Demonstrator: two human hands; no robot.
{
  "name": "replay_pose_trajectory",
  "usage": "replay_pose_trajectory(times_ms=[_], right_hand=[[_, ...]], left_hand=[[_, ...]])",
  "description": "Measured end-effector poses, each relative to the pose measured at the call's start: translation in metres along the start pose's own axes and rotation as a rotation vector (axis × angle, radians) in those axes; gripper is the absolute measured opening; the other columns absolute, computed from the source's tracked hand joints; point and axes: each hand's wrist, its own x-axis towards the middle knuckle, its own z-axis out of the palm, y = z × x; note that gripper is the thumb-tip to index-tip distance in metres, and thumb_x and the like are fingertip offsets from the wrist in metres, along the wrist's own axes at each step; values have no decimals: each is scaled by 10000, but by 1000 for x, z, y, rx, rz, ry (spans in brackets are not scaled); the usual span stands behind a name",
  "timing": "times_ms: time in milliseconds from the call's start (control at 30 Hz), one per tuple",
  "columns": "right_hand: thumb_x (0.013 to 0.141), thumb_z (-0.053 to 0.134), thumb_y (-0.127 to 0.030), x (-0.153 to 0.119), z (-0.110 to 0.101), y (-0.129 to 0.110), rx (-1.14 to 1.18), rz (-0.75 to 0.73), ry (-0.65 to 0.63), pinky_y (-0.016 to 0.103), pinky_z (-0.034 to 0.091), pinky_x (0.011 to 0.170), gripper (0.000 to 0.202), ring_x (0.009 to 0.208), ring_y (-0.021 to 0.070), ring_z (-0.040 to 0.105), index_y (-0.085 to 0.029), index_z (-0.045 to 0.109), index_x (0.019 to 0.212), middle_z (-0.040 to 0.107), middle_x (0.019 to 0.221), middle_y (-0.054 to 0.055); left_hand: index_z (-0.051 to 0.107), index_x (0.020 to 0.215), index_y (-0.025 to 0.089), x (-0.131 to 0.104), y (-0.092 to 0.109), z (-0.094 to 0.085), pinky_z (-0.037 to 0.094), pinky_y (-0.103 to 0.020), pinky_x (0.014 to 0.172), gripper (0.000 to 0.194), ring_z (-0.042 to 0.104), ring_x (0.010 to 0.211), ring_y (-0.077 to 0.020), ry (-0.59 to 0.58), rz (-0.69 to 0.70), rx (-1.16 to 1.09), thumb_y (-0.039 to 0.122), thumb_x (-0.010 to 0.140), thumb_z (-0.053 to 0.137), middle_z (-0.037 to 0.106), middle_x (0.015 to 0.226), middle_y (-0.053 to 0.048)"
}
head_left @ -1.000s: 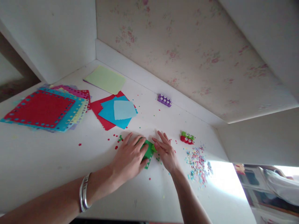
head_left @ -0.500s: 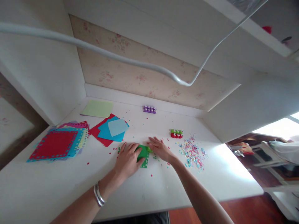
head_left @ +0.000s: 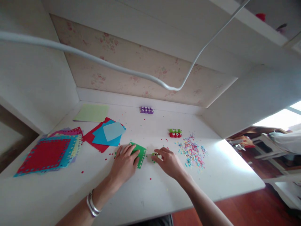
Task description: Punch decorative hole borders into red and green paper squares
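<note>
Fingers apart, my left hand [head_left: 124,163] lies on a green paper [head_left: 141,156] with small holes punched along its right edge. To the right of that paper, my right hand [head_left: 168,160] has its thumb and fingers around a small green punch [head_left: 155,154] with an eye on top. The punch is apart from the paper, and my fingers partly hide it. Several red paper bits lie left of my left hand.
Punched sheets [head_left: 53,152] are stacked at the left. Behind are red and blue papers [head_left: 110,133], pale green paper [head_left: 92,113] and purple punches [head_left: 147,110]. Green and red punches [head_left: 175,133] stand near a confetti pile [head_left: 192,152] at the right. A white cable [head_left: 131,71] crosses above.
My right hand has closed on the green punch and drawn it away from the paper's right edge. The green paper is turned and shows more of its surface. The view has shifted slightly.
</note>
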Motion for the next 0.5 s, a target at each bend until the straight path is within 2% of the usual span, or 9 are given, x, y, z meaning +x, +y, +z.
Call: replay_pose_trajectory(times_ms=[133, 267, 400, 500], right_hand=[[939, 539, -325, -4, 0, 0, 0, -43, -10, 296, 521, 738, 235, 754, 179, 678, -281, 761, 1000, 711, 943, 40], [887, 572, -286, -6, -15, 15, 229, 3, -27, 301, 540, 769, 218, 808, 179, 690, -279, 773, 971, 734, 970, 24], [821, 643, -362, 1, -42, 53, 390, 148, 64, 335, 554, 799, 227, 864, 202, 706, -272, 772, 984, 761, 971, 17], [824, 634, -416, 15, -69, 98, 332, 235, 204, 339, 553, 770, 317, 849, 211, 706, -243, 755, 1061, 770, 952, 31]], left_hand=[[711, 1110, 296, 2, -2, -4, 324, -527, 1083, 289, 540, 1199, -268, -48, -4, 21, 187, 915, 527, 630, 1253, -73], [704, 1106, 294, 4, -4, -4, 332, -530, 1073, 300, 573, 1143, -259, -56, -3, 32, 162, 920, 509, 648, 1203, -59], [694, 1107, 258, 4, -7, 3, 328, -543, 1071, 252, 588, 1107, -268, -23, 7, 41, 264, 944, 502, 657, 1179, -70], [691, 1112, 242, 4, -9, 6, 339, -544, 1065, 258, 585, 1112, -276, -29, 16, 52, 283, 941, 502, 657, 1179, -77]])
